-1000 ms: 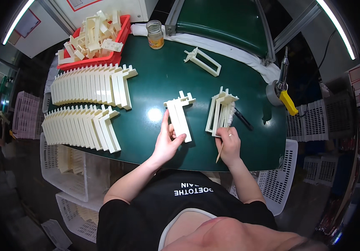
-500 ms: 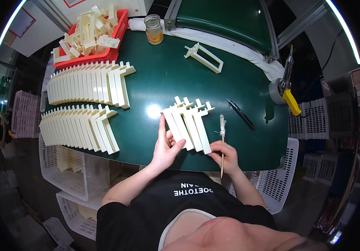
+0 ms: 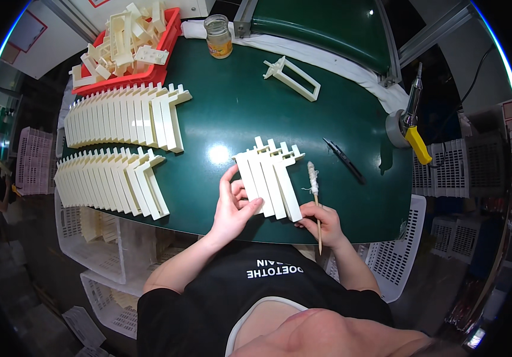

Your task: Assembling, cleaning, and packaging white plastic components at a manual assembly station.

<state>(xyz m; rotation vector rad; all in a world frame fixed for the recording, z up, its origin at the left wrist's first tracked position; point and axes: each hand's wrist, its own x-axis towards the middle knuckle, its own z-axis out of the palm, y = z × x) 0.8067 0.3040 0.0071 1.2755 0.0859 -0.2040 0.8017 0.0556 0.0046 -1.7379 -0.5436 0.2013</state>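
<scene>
Several cream plastic frames (image 3: 275,184) stand side by side in a short slanted row near the table's front edge. My left hand (image 3: 231,208) is closed round the row's left end, its thumb on the near side and its fingers along the outer face. At the right end, the fingertips of my right hand (image 3: 326,226) touch the near corner of the last frame. That same hand also grips a wooden stick (image 3: 319,208) whose far tip is wrapped in white cloth. Part of the right fingers is hidden by the stick.
Two long rows of matching frames (image 3: 119,116) lie at left. Behind them sits a red bin (image 3: 174,38) of loose parts, beside a glass jar (image 3: 218,38). A single frame (image 3: 294,78), black tweezers (image 3: 344,160) and a yellow-handled soldering iron (image 3: 415,137) lie farther right.
The frames between my hands have drawn closer together, with the left ones shifted slightly right. My left fingers are more bent. The stick's wrapped tip has tilted a little to the left.
</scene>
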